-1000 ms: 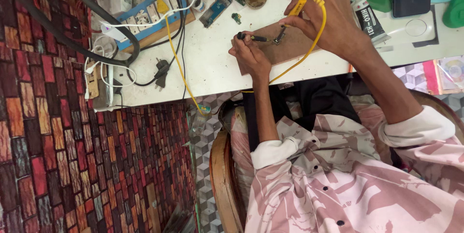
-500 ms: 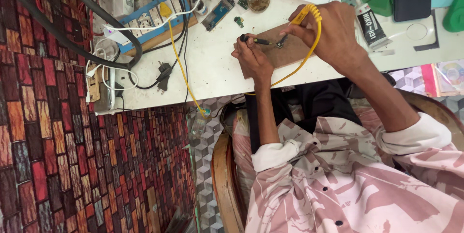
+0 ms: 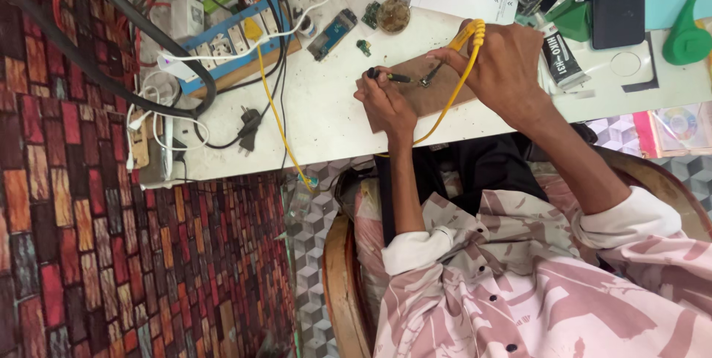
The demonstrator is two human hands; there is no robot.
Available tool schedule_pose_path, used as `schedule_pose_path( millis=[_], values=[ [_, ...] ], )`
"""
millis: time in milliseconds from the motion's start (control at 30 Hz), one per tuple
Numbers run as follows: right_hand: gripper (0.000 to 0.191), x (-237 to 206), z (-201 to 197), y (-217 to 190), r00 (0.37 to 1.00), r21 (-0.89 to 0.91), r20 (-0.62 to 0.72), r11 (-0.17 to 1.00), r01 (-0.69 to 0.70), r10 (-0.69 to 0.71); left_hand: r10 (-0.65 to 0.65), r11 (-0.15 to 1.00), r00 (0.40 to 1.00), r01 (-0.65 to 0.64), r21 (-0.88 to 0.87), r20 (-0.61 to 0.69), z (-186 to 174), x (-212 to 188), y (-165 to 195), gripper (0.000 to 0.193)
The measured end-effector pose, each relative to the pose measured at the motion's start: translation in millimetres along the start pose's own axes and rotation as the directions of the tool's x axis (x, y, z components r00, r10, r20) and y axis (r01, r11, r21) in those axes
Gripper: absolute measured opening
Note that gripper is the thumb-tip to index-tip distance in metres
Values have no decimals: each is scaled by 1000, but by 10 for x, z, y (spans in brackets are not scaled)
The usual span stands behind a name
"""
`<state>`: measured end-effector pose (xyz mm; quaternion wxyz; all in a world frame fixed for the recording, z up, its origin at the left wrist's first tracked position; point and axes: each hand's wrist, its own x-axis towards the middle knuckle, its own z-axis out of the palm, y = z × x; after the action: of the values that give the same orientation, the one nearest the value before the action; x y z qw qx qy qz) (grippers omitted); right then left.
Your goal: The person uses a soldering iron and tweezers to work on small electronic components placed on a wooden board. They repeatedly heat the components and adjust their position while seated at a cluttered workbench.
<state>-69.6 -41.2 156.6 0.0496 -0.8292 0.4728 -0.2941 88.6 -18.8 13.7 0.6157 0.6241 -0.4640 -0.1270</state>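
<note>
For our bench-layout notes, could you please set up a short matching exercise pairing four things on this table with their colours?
Things:
1. Cable running through the right hand
2. Power strip
3. Board under the left hand
4. Funnel-shaped thing at the far right edge

Colours:
A. brown
B. green
C. yellow
D. blue and white

Pairs: 1-C, the cable; 2-D; 3-A, the board; 4-B, the funnel-shaped thing.
</note>
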Motion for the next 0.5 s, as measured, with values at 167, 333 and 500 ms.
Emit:
schedule_pose_path(
  millis=[167,333,500],
  values=[
    [33,109,-7,-53,984,178,79,969,-172,160,-91,996,994,92,-3,64,-10,90,9,36],
    [32,32,-213,79,995,186,37,978,-94,88,-59,998,997,58,37,49,97,37,48,38],
    [36,-6,-190,265,989,56,28,987,-147,146,-120,993,991,121,-14,57,259,-19,43,37]
  ],
)
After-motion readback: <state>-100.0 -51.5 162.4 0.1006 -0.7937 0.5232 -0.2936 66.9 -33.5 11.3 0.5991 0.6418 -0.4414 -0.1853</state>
